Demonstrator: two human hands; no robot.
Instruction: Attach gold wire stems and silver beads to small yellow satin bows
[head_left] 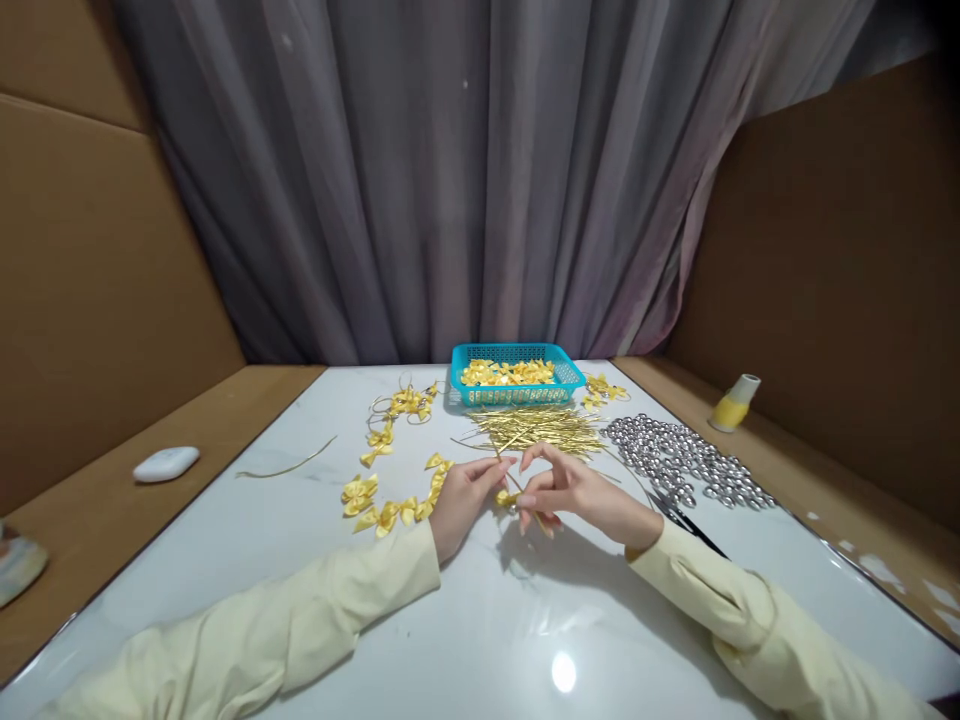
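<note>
My left hand (471,492) pinches a thin gold wire (514,482) near the middle of the white table. Close on its right, my right hand (562,488) has its thumb and a finger closed at a small yellow bow (505,497) on that wire. Several yellow bows (386,515) lie in a curved row left of my left hand. Beyond both hands is a pile of gold wires (544,430). A blue basket (517,396) behind the pile holds more yellow bows.
Silver rings (679,458) are heaped at the right, with black scissors (694,527) beside them. Finished-looking loops with bows (409,402) lie back left. A yellow-white bottle (735,403) stands far right, a white case (166,464) far left. Cardboard walls flank the table (420,640).
</note>
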